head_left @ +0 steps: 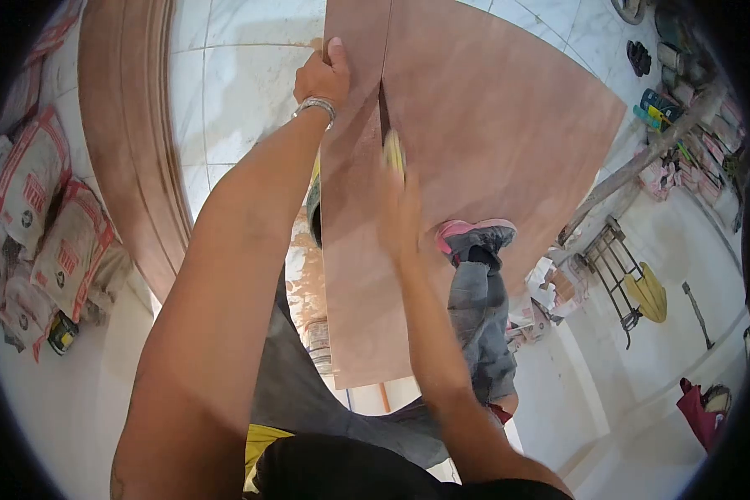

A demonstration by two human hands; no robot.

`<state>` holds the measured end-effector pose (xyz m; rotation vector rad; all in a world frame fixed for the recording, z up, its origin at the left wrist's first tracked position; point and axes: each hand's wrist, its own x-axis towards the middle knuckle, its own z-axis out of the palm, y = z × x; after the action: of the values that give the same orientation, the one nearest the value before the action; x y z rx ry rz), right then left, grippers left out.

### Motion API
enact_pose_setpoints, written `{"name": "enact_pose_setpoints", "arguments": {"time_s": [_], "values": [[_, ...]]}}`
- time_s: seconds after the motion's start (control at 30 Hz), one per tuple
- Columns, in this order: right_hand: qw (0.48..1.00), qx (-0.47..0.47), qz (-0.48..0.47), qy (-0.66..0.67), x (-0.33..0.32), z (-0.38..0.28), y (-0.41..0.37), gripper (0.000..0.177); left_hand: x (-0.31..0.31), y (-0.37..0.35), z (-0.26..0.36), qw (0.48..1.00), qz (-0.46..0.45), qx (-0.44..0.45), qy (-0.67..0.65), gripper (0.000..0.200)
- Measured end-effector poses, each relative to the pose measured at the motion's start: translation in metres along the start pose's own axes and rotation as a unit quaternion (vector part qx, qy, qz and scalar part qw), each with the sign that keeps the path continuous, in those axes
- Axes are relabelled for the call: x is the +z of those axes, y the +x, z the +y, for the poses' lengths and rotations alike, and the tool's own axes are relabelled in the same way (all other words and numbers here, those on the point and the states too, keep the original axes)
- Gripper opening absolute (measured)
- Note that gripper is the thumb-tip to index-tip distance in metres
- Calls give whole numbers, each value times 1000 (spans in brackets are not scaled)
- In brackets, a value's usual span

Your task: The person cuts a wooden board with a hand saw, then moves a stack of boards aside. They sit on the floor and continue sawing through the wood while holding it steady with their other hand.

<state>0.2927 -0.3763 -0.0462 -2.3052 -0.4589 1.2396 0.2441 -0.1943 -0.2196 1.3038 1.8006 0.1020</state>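
Observation:
A large reddish-brown board (492, 125) lies below me, with a seam running down it and a dark narrow gap at the seam. My left hand (323, 77) grips the board's left edge near the top, thumb on the upper face. On the board, just below the dark gap, my right hand (400, 204) is blurred by motion. Its fingers are closed on a small yellowish object (394, 152), too smeared to identify. My right foot, in a grey and pink shoe (479, 237), rests on the board to the right of that hand.
Long brown moulded strips (129, 125) stand at the left beside printed sacks (32, 179). Behind the board's left edge is a partly hidden bucket (314, 212). At the right are a pole (633, 167), a metal rack (615, 271), a yellow shovel blade (647, 293) and clutter.

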Motion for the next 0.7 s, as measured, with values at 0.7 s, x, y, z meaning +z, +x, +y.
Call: {"name": "enact_pose_setpoints", "arguments": {"time_s": [0.7], "values": [[992, -73, 87, -49, 37, 41, 61, 33, 2, -2, -9, 1000, -4, 16, -7, 76]]}}
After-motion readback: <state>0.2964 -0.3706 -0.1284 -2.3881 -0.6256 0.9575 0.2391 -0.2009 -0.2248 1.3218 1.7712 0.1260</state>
